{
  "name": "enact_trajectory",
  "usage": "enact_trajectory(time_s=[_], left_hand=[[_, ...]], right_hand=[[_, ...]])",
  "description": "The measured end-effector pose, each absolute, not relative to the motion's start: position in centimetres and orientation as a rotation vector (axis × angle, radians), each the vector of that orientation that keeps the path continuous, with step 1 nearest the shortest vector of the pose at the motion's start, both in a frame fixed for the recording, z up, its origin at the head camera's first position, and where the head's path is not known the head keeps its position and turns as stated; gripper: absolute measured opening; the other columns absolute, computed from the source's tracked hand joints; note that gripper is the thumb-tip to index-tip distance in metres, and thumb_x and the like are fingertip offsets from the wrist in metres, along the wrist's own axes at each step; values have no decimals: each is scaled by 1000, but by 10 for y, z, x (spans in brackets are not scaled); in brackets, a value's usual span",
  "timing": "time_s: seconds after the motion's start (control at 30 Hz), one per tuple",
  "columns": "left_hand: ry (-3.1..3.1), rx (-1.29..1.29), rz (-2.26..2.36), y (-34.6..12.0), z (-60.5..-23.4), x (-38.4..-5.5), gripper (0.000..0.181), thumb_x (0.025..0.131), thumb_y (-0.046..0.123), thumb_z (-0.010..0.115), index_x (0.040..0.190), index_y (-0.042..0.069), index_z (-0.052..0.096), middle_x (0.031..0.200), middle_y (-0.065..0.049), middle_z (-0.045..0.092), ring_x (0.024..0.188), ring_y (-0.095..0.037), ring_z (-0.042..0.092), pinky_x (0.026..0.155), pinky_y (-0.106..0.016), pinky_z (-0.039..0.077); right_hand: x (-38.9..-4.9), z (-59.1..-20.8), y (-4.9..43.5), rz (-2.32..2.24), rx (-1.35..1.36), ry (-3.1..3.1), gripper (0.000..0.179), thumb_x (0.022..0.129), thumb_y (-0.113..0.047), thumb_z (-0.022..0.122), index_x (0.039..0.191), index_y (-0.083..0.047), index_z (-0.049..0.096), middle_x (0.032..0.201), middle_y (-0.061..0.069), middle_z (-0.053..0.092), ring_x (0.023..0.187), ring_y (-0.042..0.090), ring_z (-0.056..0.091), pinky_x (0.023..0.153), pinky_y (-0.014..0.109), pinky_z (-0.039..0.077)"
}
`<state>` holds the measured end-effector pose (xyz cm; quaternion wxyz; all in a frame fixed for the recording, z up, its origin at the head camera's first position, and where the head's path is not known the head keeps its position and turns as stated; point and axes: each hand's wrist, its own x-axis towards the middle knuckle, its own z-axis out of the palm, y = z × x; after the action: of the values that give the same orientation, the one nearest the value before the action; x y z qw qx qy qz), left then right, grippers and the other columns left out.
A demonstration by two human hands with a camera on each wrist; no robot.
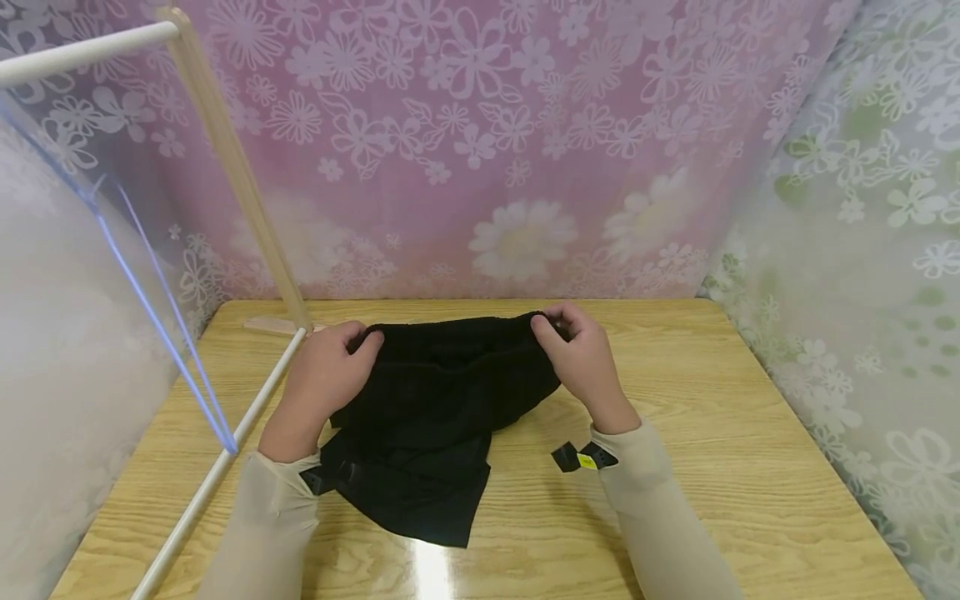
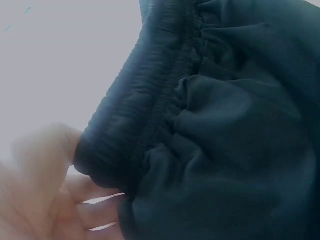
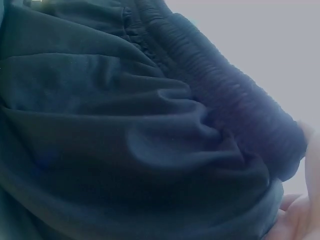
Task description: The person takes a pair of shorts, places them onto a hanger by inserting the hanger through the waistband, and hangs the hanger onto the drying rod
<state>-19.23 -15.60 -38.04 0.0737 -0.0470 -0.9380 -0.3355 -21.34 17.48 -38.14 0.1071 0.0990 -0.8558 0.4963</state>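
Note:
Black shorts (image 1: pixel 427 433) with a gathered elastic waistband (image 2: pixel 135 100) are stretched between both hands over the wooden table. At the waistband's left end, my left hand (image 1: pixel 332 371) pinches the edge between thumb and fingers. My right hand (image 1: pixel 581 354) grips the opposite end the same way, its thumb on the near side. The waist opening gapes a little between the hands, and the legs droop toward the table's front. Close up in the right wrist view, the ruched waistband (image 3: pixel 225 85) runs to the fingers at the right edge.
On the left stands a frame with a wooden upright (image 1: pixel 232 158), a white top bar (image 1: pixel 90 54) and a white lower bar (image 1: pixel 217 471). A blue hanger (image 1: pixel 150 308) hangs there. Flowered walls (image 1: pixel 517 150) enclose the wooden table (image 1: pixel 750 467) at the back and sides.

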Motion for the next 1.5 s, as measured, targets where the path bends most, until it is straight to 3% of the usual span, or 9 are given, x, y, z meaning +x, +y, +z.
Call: enact_trajectory(time_s=[0.2, 0.43, 0.67, 0.87, 1.03, 1.2, 1.3, 1.4, 1.5], left_hand=[[-2785, -105, -1063, -156, -379, -193, 30, 105, 36, 52, 112, 14, 71, 91, -4, 68, 77, -23, 59, 70, -39, 45], [-2953, -132, -1040, -158, -383, -193, 35, 104, 48, 53, 99, 15, 63, 81, -4, 57, 69, -23, 52, 65, -37, 41], [-3032, -194, -1008, -159, -387, -195, 32, 104, 45, 57, 104, 15, 68, 95, -3, 65, 76, -22, 57, 69, -37, 46], [-3028, -180, -988, -161, -387, -195, 30, 104, 43, 57, 104, 15, 68, 96, -4, 66, 75, -22, 57, 69, -37, 46], [-3029, -96, -945, -168, -385, -195, 34, 106, 43, 53, 108, 12, 67, 100, -7, 68, 74, -22, 59, 68, -39, 47], [-2742, 160, -991, -171, -384, -197, 41, 105, 48, 49, 110, 10, 64, 94, -8, 67, 74, -25, 59, 67, -40, 45], [-2380, 231, -1195, -170, -385, -200, 33, 104, 40, 54, 105, 7, 60, 88, -4, 61, 75, -21, 55, 68, -34, 43], [-1984, 227, -1452, -173, -383, -205, 16, 101, 19, 60, 105, 6, 52, 90, 0, 54, 77, -16, 52, 71, -28, 42], [-1596, 254, -1657, -178, -379, -209, 26, 96, 7, 65, 109, 9, 43, 102, 1, 47, 83, -15, 51, 77, -27, 43]], right_hand=[[-214, -379, 180, 1429, 297, -2590, 37, 103, -40, 61, 119, -9, 71, 109, 11, 72, 94, 26, 63, 85, 45, 50], [-215, -380, 180, 1398, 277, -2582, 36, 101, -40, 64, 118, -10, 73, 108, 9, 74, 96, 24, 67, 85, 44, 53], [-215, -382, 177, 1400, 279, -2546, 35, 99, -41, 67, 115, -11, 72, 109, 7, 73, 96, 24, 67, 85, 44, 54], [-214, -381, 175, 1356, 279, -2544, 34, 98, -44, 67, 112, -13, 73, 108, 4, 73, 95, 22, 67, 84, 44, 54], [-214, -383, 176, 1326, 277, -2553, 36, 98, -45, 67, 114, -12, 73, 109, 5, 73, 96, 23, 67, 85, 45, 54], [-214, -383, 175, 1313, 282, -2560, 36, 98, -45, 67, 113, -12, 73, 108, 5, 73, 95, 22, 68, 83, 44, 54], [-213, -382, 174, 1302, 291, -2563, 36, 99, -45, 66, 113, -13, 73, 108, 5, 74, 94, 22, 68, 83, 44, 55], [-213, -383, 173, 1303, 300, -2563, 35, 99, -45, 66, 113, -13, 73, 108, 5, 74, 94, 22, 68, 82, 45, 55], [-215, -386, 173, 1304, 312, -2564, 35, 99, -45, 66, 113, -13, 73, 108, 5, 73, 93, 22, 68, 82, 44, 55]])
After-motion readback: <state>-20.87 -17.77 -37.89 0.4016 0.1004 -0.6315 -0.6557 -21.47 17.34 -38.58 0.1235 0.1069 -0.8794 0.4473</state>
